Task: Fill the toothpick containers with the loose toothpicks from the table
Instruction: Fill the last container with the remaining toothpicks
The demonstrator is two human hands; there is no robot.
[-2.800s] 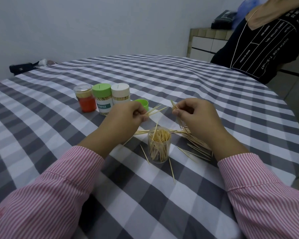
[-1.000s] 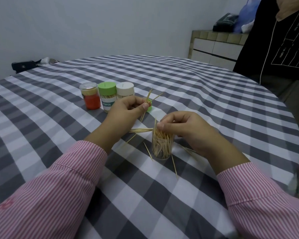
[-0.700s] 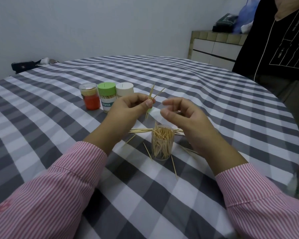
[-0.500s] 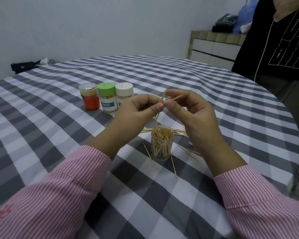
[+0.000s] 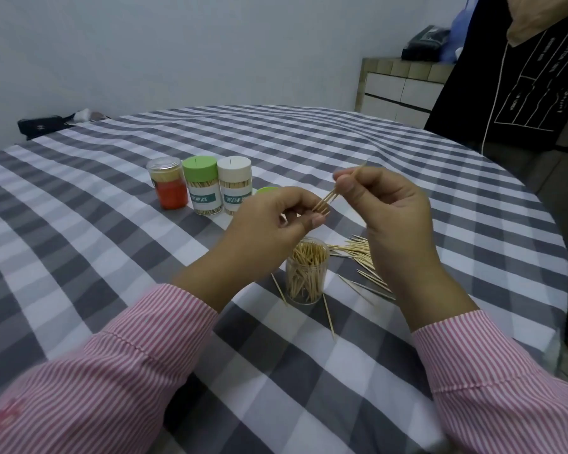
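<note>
**Fingers pinching a few toothpicks above the open jar**

Fingers of your right hand (image 5: 387,211) pinch a small bunch of toothpicks (image 5: 330,199) near its upper end; thumb and fingers of your left hand (image 5: 273,221) close on the lower end of the same bunch. Both hands are raised above the table, just over the open jar (image 5: 306,271).

Containers: the open jar is clear, upright, lidless, and roughly full of toothpicks standing on end. Behind it, in a row and touching or nearly so: a clear-lidded jar (image 5: 167,183) with orange contents, a green-lidded jar (image 5: 201,186) and a white-lidded jar (image 5: 235,185), both labelled TOOTHPICK and packed with toothpicks. A loose green lid (image 5: 265,190) shows just behind your left hand.

Loose toothpicks (image 5: 358,253) lie in a pile right of the open jar, with single ones scattered around its base.

Surface: grey-and-white checked tablecloth (image 5: 112,257). Room: pale wall (image 5: 210,44); tiled counter (image 5: 400,83) at far right; a person in a black top (image 5: 522,93) standing beside the table.
</note>
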